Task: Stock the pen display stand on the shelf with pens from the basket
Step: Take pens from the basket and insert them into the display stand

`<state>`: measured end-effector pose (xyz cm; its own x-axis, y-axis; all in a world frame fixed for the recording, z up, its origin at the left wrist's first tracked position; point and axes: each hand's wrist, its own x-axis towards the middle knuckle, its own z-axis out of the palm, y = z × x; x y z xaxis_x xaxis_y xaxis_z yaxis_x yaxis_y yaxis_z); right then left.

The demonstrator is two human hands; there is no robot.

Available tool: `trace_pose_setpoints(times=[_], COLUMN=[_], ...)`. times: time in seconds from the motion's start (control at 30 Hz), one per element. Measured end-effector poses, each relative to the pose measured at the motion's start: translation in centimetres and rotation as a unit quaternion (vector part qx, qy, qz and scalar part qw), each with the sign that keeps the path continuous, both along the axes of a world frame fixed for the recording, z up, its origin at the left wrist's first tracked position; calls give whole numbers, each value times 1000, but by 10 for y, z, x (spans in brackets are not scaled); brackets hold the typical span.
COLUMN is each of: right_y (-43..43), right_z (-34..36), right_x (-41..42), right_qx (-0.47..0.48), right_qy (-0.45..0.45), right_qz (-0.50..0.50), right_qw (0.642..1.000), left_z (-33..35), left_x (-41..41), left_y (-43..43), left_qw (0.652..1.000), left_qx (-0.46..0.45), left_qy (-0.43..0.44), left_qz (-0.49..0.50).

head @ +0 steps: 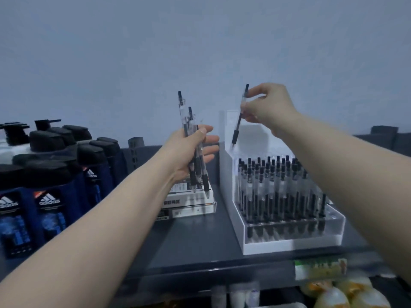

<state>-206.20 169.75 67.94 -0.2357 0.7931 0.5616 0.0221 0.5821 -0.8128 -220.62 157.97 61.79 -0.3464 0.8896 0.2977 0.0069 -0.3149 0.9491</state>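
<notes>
Holds a bunch of pens in the left hand, thumb clamping the barrels against the fingers, tips down, over stacked boxes. Pinches a single pen near its top in the right hand, fingertips closed on it, tip down, slightly tilted, above the back of the white display stand, not touching it. Stand on the dark shelf, rows nearly full of upright pens. Boxes just left of stand. Shower gel bottles at the shelf's left end.

A shop: rows of identical shower-gel bottles, a stocked pen display stand, a label edging the dark shelf.
</notes>
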Motion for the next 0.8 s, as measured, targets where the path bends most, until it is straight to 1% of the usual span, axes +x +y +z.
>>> trace_pose_setpoints(times=[0.17, 0.3, 0.37, 0.63, 0.73, 0.8], right_y=[12, 12, 11, 19, 18, 15], right_z=[-7, -9, -6, -2, -5, -3], right_x=[-5, -6, -5, -9, -11, -6], right_qx=[-13, -31, -32, -19, -22, -15], right_qy=[-60, -141, -166, -225, -226, -249], right_qz=[9, 52, 69, 89, 89, 78], right_qw=[998, 988, 983, 970, 970, 965], left_z=[-4, -5, -5, -4, -4, -3], left_x=[3, 8, 10, 18, 21, 22], left_y=[11, 14, 13, 7, 6, 5], left_qw=[1000, 999, 999, 998, 998, 998], left_qx=[4, -1, 4, 16, 13, 13], left_qy=[-16, -30, -34, -37, -24, -23], left_qz=[-6, -19, -31, -49, -56, -64])
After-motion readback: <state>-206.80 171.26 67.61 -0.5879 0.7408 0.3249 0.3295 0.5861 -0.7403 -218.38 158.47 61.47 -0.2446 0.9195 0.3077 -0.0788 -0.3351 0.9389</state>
